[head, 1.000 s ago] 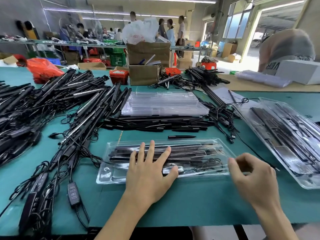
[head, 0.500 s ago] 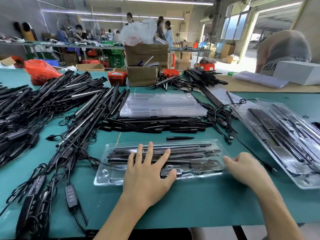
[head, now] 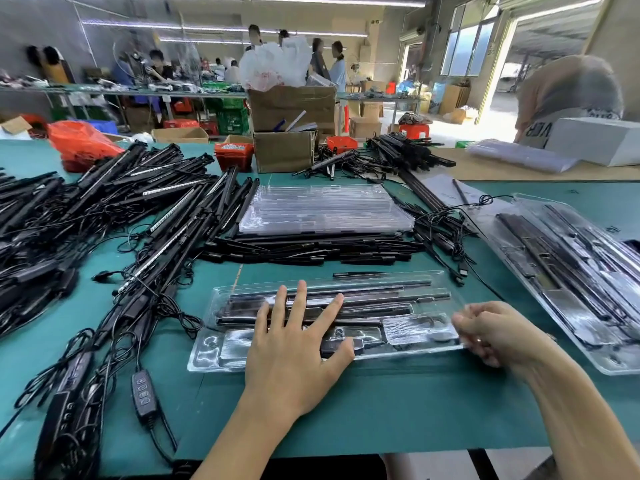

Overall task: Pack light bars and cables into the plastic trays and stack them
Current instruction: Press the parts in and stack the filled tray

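A clear plastic tray (head: 221,351) lies in front of me on the green table, filled with black light bars (head: 374,299) and a coiled cable (head: 429,322). My left hand (head: 294,348) rests flat on top of the tray with fingers spread. My right hand (head: 495,332) grips the tray's right end with curled fingers. A stack of empty clear trays (head: 322,209) sits behind, on a row of black bars. Packed trays (head: 571,271) lie stacked at the right.
Heaps of black light bars with cables (head: 114,216) cover the table's left side, and an inline controller (head: 142,393) lies near the front edge. Cardboard boxes (head: 287,126) and red bins (head: 233,155) stand at the back. A person (head: 568,95) sits far right beside a white box.
My right hand has moved left from just off the tray's right end and taken hold of that end. My left hand has stayed pressed on the tray.
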A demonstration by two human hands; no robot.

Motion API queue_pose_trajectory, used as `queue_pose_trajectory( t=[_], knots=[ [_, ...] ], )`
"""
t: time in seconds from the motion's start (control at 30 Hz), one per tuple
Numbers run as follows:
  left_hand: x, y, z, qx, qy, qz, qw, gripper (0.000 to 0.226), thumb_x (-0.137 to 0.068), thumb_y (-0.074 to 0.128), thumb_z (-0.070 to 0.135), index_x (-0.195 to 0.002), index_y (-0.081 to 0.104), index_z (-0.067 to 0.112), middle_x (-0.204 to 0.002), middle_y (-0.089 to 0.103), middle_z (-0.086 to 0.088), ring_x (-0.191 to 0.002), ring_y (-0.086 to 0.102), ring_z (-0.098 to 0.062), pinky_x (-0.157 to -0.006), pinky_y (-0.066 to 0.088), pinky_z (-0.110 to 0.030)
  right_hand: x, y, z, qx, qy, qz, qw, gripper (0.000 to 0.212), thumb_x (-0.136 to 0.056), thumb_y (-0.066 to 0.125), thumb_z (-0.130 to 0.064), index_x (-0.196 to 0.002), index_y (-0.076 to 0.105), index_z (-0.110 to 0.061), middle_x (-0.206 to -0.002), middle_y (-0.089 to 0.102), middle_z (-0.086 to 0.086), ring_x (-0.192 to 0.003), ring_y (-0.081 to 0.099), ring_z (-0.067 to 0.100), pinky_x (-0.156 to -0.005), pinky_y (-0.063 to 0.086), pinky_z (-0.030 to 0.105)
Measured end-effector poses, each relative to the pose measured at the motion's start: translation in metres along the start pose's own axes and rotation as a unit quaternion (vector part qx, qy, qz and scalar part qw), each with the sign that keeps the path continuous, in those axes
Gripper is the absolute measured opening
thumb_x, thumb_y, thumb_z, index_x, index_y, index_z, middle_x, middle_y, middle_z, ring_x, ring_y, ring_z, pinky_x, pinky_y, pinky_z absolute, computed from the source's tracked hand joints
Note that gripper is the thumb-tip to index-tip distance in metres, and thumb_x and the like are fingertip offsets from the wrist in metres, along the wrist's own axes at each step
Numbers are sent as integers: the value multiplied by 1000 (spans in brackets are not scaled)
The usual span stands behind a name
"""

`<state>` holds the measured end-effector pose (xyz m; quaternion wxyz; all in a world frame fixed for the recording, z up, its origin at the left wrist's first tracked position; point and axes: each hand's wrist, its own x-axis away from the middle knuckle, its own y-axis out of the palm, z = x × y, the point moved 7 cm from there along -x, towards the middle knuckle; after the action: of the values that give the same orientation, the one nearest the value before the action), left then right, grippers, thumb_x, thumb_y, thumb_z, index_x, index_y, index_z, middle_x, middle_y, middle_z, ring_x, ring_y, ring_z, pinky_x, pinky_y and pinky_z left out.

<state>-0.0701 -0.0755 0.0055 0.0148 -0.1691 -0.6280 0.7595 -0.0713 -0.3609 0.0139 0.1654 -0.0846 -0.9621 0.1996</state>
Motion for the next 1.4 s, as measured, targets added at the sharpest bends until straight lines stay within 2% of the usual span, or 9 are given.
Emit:
queue_pose_trajectory(
  t=[0.37, 0.5, 0.6, 0.73, 0.87, 0.97, 1.13, 1.27, 1.4],
  knots=[
    [1, -3, -2, 2, -3, 9, 1000, 70, -82, -4, 77, -151, -6, 60, -168, -7, 0, -154, -12, -23, -124, -7, -45, 0, 0, -5, 16, 13, -8, 1000, 19, -98, 58, -4, -79, 59, -1, -48, 49, 9, -33, 24, 12, -37, 14, 12],
    [0, -2, -4, -3, -8, 1, 1000, 71, -83, -3, 76, -151, -8, 57, -168, -9, 0, -154, -14, -23, -124, -10, -45, 0, 0, -7, 85, -16, 61, 994, 23, -93, 65, -9, -73, 63, 0, -49, 53, 7, -36, 33, 14, -40, 24, 19],
    [0, -2, -4, -5, -13, -4, 1000, 73, -82, -2, 77, -152, -7, 56, -168, -8, -1, -154, -14, -23, -122, -11, -45, 4, -1, -14, 226, -23, 144, 963, 18, -87, 72, -25, -85, 65, -9, -76, 66, 8, -70, 61, 24, -65, 44, 30],
    [0, -1, -4, -1, -14, -14, 1000, 77, -81, -2, 78, -154, -4, 53, -168, -8, 0, -154, -15, -22, -123, -11, -44, 14, 5, -36, 264, -88, 202, 939, 36, -81, 73, -32, -109, 51, -29, -111, 48, 3, -111, 49, 28, -88, 41, 37],
    [1, -4, -5, 13, -25, -9, 1000, 83, -83, 7, 79, -154, 16, 36, -169, 0, 4, -154, -8, -17, -125, -6, -42, 19, 46, -65, 188, -240, 122, 945, 21, -85, 75, -24, -98, 60, -28, -103, 56, -8, -112, 47, 18, -92, 36, 32],
    [1, -8, -3, 34, -20, -13, 999, 67, -89, 17, 72, -141, 33, 32, -168, 5, 3, -154, -3, -15, -125, -2, -41, 26, 89, -82, 175, -316, 50, 931, 17, -87, 74, -28, -94, 59, -33, -103, 56, -19, -109, 47, 7, -93, 34, 25],
    [-3, -21, -10, 112, -12, -7, 994, 37, -100, 35, 37, -135, 47, 35, -166, 19, 5, -153, 6, -8, -122, -2, -30, 16, 129, -78, 276, -274, 20, 921, 26, -88, 69, -47, -106, 62, -29, -115, 52, -8, -118, 41, 14, -104, 30, 33],
    [-7, -25, -24, 28, -32, -17, 999, 52, -96, 37, 46, -148, 33, 47, -165, 21, 7, -154, 8, -14, -123, -5, -42, 12, 125, -76, 257, -264, 13, 930, 26, -87, 73, -45, -105, 64, -29, -114, 50, -8, -120, 39, 15, -105, 30, 32],
    [-2, -12, -33, 37, -70, -54, 995, 57, -96, 19, 67, -151, 14, 52, -168, 3, 10, -154, -9, -14, -122, -11, -50, 10, 124, -75, 258, -260, -4, 931, 23, -88, 73, -42, -105, 62, -31, -114, 46, -8, -123, 37, 15, -107, 29, 32]
  ],
)
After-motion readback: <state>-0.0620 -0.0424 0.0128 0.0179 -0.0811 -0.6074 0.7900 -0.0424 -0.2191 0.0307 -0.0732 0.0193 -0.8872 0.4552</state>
